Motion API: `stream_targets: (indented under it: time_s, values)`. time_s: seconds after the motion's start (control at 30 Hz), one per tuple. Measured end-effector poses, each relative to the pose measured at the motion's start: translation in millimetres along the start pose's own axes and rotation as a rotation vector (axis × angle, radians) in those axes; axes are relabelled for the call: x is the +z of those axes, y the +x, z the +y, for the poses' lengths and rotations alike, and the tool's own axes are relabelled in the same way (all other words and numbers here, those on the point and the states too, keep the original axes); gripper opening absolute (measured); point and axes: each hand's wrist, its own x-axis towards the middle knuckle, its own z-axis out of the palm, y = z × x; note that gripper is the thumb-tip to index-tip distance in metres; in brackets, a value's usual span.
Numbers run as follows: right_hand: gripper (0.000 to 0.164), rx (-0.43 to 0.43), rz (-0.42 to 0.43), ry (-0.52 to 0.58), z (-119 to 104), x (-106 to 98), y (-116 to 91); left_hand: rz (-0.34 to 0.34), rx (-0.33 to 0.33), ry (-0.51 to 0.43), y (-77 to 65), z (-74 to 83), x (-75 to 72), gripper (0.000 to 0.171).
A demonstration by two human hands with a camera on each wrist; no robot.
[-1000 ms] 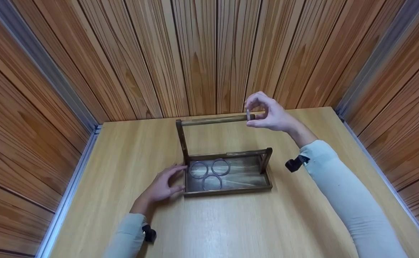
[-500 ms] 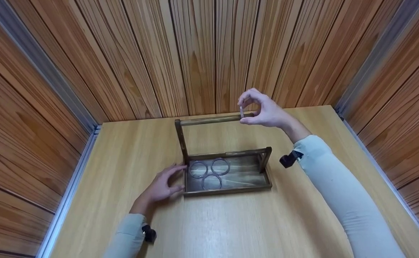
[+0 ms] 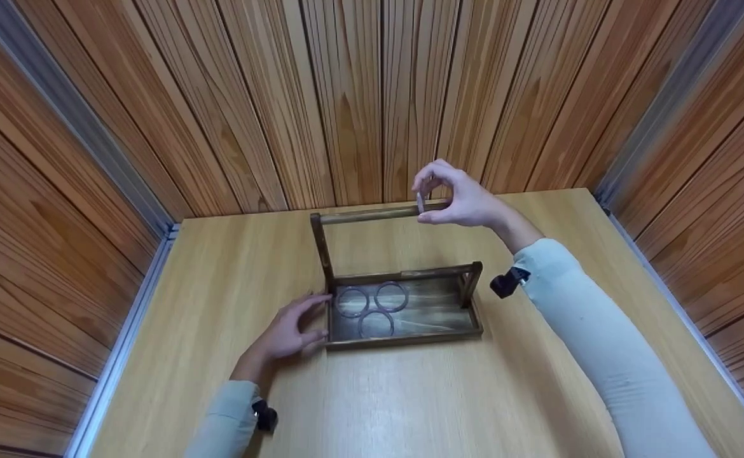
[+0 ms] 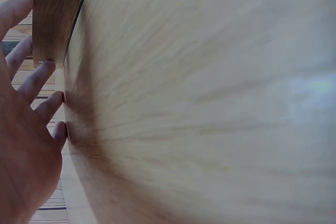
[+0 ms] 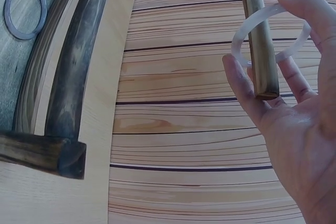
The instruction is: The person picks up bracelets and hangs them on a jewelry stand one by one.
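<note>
My right hand [image 3: 470, 202] pinches a translucent whitish bangle [image 5: 241, 32] between thumb and fingertips. The bangle encircles a dark wooden bar [image 5: 261, 51], whose free end points into the palm in the right wrist view. That bar reaches rightward from the top of a tall post [image 3: 323, 251] at the left end of a brown wooden tray [image 3: 404, 341]. With fingers spread and nearly straight, my left hand [image 3: 286, 327] touches the tray's left end. Three more bangles [image 5: 43, 10] lie flat on the left half of the tray floor.
A shorter post [image 3: 472, 285] rises at the tray's right end, joined to a low rail [image 3: 435, 271] along the back. The light wooden table [image 3: 404, 401] meets a plank wall [image 3: 359, 114] just behind the bar. Plank walls also flank both sides.
My right hand has moved left along the bar, carrying the bangle farther from the bar's free end. The left hand and the tray have stayed in place.
</note>
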Motion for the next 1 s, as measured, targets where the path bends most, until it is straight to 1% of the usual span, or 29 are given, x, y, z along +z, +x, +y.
stream_targets:
  time_s: [0.3,0.73,1.0]
  values:
    - [0.048,0.034,-0.026,0.028,-6,1,5,0.007,-0.036,0.009,-0.4,-0.2,-0.3,0.067]
    - [0.054,0.052,-0.056,-0.023,-9,-2,10,0.005,-0.045,0.017,-0.4,-0.5,-1.0,0.069]
    - [0.053,0.052,-0.075,-0.012,-11,2,16,0.018,0.007,0.009,0.5,-4.0,0.6,0.068]
